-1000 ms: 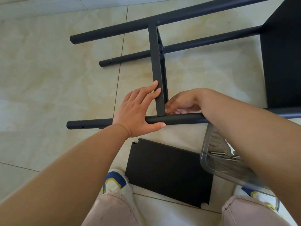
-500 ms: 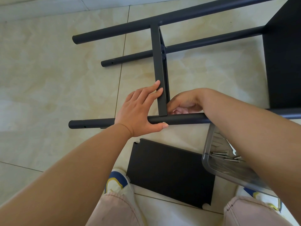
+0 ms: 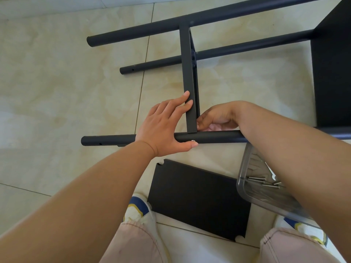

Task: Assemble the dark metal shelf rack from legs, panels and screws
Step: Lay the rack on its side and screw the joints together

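A person's two bare hands work at a half-built dark metal rack point(image 3: 190, 73) lying on its side on a pale tiled floor point(image 3: 57, 92). The left hand point(image 3: 163, 128) lies flat w/ straight fingers point(image 3: 185, 96) against the edge of an upright shelf panel point(image 3: 188, 82), its thumb point(image 3: 188, 145) pressed along the near leg point(image 3: 214, 136), a round tube running left to right. A small silver screw head point(image 3: 193, 141) shows on that leg right at the thumb tip.

The right hand point(image 3: 218, 120) sits just beside the panel's other side, above the near leg, fingers curled in toward the corner where panel meets leg; whether it pinches anything can't be told, palm side mostly hidden.

Two more legs lie beyond: a far leg point(image 3: 190, 23) joined to the panel's top end, and a middle leg point(image 3: 237, 48) passing behind the panel. A 2nd, larger panel point(image 3: 332, 73) closes off the rack at right.

Near the person's feet a loose panel point(image 3: 197, 198) lies flat on the floor, notched at its corners. Beside it, partly under the right forearm, a clear plastic tray point(image 3: 250, 185) holds several long silver screws point(image 3: 262, 182). White shoes w/ blue and yellow trim point(image 3: 138, 207) and pale pink trouser knees point(image 3: 136, 242) fill the bottom edge.
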